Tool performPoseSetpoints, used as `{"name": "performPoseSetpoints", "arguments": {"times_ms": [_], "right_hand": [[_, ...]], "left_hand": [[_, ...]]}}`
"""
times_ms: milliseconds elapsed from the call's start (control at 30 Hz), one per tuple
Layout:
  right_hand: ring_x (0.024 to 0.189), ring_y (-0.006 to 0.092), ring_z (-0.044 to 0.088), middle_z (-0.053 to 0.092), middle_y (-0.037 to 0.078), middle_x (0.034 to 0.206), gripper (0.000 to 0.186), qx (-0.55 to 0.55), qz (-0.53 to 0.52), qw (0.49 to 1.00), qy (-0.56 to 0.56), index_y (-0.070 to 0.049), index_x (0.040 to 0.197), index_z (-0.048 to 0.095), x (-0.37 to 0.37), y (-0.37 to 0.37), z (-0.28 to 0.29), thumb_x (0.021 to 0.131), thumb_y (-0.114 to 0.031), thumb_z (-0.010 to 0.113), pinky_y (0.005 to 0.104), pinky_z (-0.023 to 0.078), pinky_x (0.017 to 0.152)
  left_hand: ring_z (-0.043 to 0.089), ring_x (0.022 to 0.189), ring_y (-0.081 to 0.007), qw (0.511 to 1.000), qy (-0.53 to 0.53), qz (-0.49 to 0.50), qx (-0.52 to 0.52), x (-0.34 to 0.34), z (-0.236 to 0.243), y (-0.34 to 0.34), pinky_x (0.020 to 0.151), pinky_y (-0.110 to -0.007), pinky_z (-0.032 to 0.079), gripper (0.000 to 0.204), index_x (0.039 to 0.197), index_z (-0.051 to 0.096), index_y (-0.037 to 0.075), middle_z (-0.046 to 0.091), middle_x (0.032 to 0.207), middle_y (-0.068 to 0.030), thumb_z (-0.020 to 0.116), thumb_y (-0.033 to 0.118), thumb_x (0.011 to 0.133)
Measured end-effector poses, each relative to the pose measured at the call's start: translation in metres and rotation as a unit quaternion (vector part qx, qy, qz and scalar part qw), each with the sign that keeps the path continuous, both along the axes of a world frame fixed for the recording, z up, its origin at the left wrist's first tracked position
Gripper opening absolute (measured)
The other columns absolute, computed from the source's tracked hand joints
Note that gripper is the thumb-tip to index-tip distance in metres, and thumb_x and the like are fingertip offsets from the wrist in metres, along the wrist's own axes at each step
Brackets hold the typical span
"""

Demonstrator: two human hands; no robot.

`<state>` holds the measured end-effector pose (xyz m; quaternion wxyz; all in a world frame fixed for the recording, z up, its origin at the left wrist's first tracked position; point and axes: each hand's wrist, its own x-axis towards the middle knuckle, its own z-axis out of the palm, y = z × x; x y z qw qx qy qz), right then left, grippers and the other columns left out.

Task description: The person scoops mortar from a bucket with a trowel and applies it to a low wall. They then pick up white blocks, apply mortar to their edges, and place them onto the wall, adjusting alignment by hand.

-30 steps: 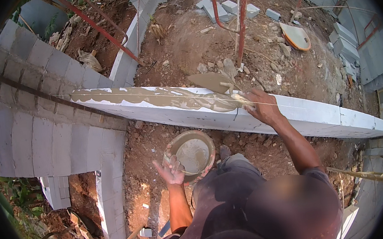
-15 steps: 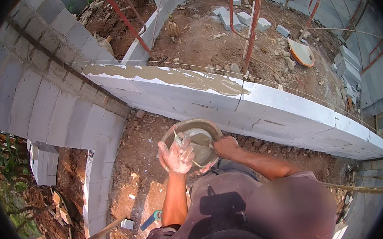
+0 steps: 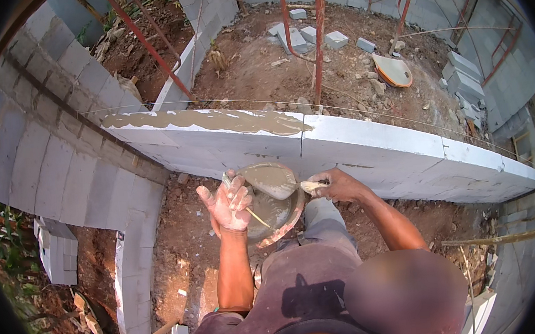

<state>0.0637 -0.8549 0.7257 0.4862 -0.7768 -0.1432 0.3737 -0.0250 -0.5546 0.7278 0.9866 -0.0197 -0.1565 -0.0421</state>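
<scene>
My left hand (image 3: 229, 204), dusted with mortar, has its fingers curled round a thin pale rod that looks like the handle of the bucket (image 3: 295, 215). Grey wet mortar (image 3: 274, 215) lies inside this round bucket. Closed on a pale grip, my right hand (image 3: 338, 185) holds a trowel (image 3: 270, 179) over the bucket's far side. A heap of mortar covers the blade. Just beyond stands a low wall of white blocks (image 3: 372, 137); a ragged bed of mortar (image 3: 207, 120) coats the left part of its top.
A taut string (image 3: 395, 117) runs along the wall's far edge. Red scaffold frames (image 3: 320, 43) stand behind it, among loose blocks (image 3: 295, 39) and an orange-rimmed pan (image 3: 393, 70). Taller block walls (image 3: 64, 139) rise at the left. A pole (image 3: 499, 237) juts in from the right.
My right hand has moved away from the bucket's rim, and the trowel has come up loaded with mortar. The bucket looks more tilted. The view has shifted, so the wall appears further left.
</scene>
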Motion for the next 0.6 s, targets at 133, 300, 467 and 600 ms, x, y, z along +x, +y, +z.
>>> {"name": "performPoseSetpoints", "arguments": {"times_ms": [133, 300, 467, 600], "right_hand": [[0.069, 0.0133, 0.060, 0.069, 0.004, 0.085, 0.039, -0.023, -0.033, 0.998, -0.056, -0.008, 0.123, 0.071, 0.049, -0.034, 0.046, 0.085, -0.019, 0.073, 0.0300, 0.050, 0.062], [0.105, 0.0332, 0.067, 0.072, 0.014, 0.111, 0.043, -0.148, 0.013, 0.940, -0.307, -0.015, 0.123, 0.069, 0.119, -0.064, 0.031, 0.083, -0.029, 0.077, 0.0453, 0.051, 0.090], [0.097, 0.0362, 0.068, 0.067, 0.015, 0.106, 0.039, -0.211, 0.046, 0.871, -0.441, -0.014, 0.120, 0.068, 0.158, -0.087, 0.015, 0.084, -0.028, 0.076, 0.0492, 0.053, 0.085], [0.093, 0.0358, 0.067, 0.063, 0.013, 0.099, 0.032, -0.191, 0.086, 0.853, -0.479, -0.011, 0.112, 0.068, 0.165, -0.091, 0.017, 0.084, -0.025, 0.075, 0.0501, 0.054, 0.076]], "left_hand": [[0.044, 0.055, -0.0129, 0.996, 0.069, 0.052, 0.025, -0.002, -0.013, -0.021, 0.051, -0.027, 0.041, 0.080, 0.131, 0.045, -0.002, 0.046, 0.080, -0.0048, 0.068, 0.061, 0.088], [0.042, 0.051, -0.0101, 0.987, 0.092, 0.113, 0.065, 0.003, -0.037, -0.060, 0.045, -0.024, 0.039, 0.082, 0.138, 0.042, -0.001, 0.046, 0.079, -0.0036, 0.064, 0.062, 0.091], [0.040, 0.048, -0.0085, 0.966, 0.145, 0.209, 0.056, 0.022, -0.055, -0.123, 0.041, -0.023, 0.035, 0.081, 0.138, 0.043, 0.001, 0.047, 0.076, -0.0027, 0.060, 0.065, 0.091], [0.043, 0.051, -0.0122, 0.962, 0.127, 0.240, 0.027, 0.008, -0.078, -0.161, 0.047, -0.026, 0.039, 0.079, 0.139, 0.037, 0.000, 0.045, 0.076, -0.0041, 0.058, 0.062, 0.094]]}}
